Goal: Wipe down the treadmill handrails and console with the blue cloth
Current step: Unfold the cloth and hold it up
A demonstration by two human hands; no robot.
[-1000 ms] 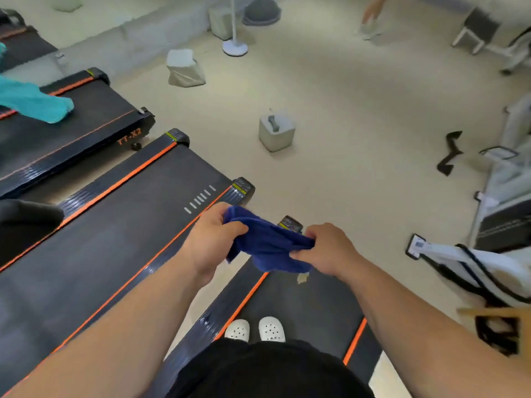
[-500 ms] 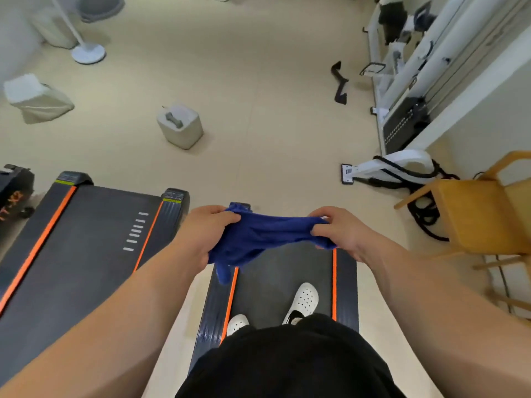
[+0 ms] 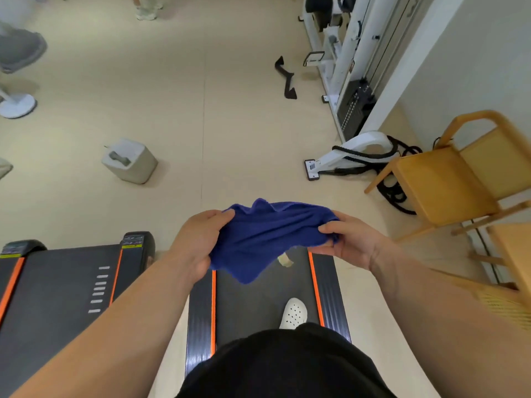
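Blue cloth (image 3: 267, 239): held in the air, stretched between both hands, bunched and creased, 1 loose corner hanging down toward the belt. Its position is noted as above the far end of the treadmill (image 3: 253, 308) on which the person is standing.

Left hand (image 3: 198, 242): fingers are curled round the cloth's left end, thumb laid along the top edge. Right hand (image 3: 355, 239): the cloth's right end is pinched between thumb and fingertips, with the remaining fingers curled underneath. Both forearms are bare and extended forward from the bottom corners of the view.

Treadmill: dark belt, 2 orange stripes along the side rails, ribbed black edges. 1 white perforated shoe (image 3: 294, 313) is seen on the belt, right of centre, partly covered by black clothing at the lower edge. A small pale scrap (image 3: 284, 260) is seen on the belt just below the cloth.

2nd treadmill (image 3: 57, 297): recorded to the left, parallel, not touching the other. White dashes are printed on its belt.

Floor (image 3: 230, 124): beige. A grey block (image 3: 130, 160) with a recessed handle is set well ahead and to the left. A black strap (image 3: 286, 79) is seen farther off, near a white weight machine (image 3: 347, 67) along the right wall. A wooden chair (image 3: 442, 182) is placed at right, with black cable coiled beside its leg. A round white stand base (image 3: 17, 106) is seen at the far left edge.
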